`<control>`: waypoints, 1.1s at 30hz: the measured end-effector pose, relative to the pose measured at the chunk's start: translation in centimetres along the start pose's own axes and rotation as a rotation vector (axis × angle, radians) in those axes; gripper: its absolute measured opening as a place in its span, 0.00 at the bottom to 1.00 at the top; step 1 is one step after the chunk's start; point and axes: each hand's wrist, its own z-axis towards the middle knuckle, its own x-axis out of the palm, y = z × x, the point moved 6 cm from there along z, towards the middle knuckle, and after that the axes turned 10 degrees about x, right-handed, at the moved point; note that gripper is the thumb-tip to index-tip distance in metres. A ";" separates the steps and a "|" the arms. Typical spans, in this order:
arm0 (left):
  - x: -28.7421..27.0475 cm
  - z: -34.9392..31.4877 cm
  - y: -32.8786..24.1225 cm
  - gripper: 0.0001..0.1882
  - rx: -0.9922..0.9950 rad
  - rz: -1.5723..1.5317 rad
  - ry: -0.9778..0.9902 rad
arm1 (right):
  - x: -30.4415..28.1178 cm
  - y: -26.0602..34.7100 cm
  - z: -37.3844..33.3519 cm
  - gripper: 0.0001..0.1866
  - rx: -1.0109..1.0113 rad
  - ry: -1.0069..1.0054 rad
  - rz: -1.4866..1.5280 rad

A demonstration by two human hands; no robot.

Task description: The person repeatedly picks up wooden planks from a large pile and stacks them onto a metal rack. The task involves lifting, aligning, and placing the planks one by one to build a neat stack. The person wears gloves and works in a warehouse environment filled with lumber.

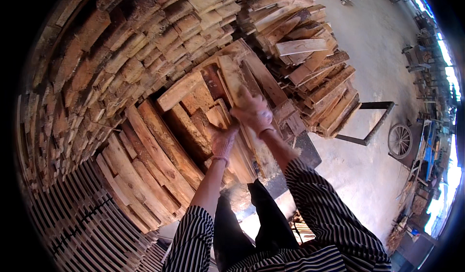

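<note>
My right hand (255, 114), in a pale knit glove, lies across a long, narrow wooden board (231, 78). Its thumb is at the board's left side and its fingers reach over the top, slightly blurred. Closer to me, my left hand (224, 141), gloved as well, is spread over shorter wood pieces beside that board, with the thumb apart from the fingers. Around my hands lie rough offcuts (196, 98), some with bark edges, in a stack with a dark gap at its left. Parts of the board under my right hand and wrist are hidden.
A high wall of stacked planks (145, 44) rises at the left and far side. A loose heap of slabs (315, 73) stands at far right. Beyond it are a metal frame (368, 127) and a spoked wheel (400, 140) on the concrete floor. Long boards (150, 160) lie left of me.
</note>
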 end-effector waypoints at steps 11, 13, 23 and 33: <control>-17.9 -8.6 -5.5 0.32 -0.126 -0.611 0.015 | 4.0 -1.0 -4.6 0.49 -0.093 -0.110 -0.118; -25.1 -6.6 -0.1 0.33 -0.025 -0.673 0.003 | 7.4 3.8 -7.2 0.48 -0.180 0.003 -0.222; -29.1 -3.5 4.9 0.20 -0.037 -0.913 0.001 | 16.6 9.8 -4.3 0.44 -0.168 0.094 -0.206; -27.2 -2.3 2.9 0.25 0.012 -0.824 0.159 | 3.7 -6.2 4.8 0.29 -0.197 -0.302 -0.063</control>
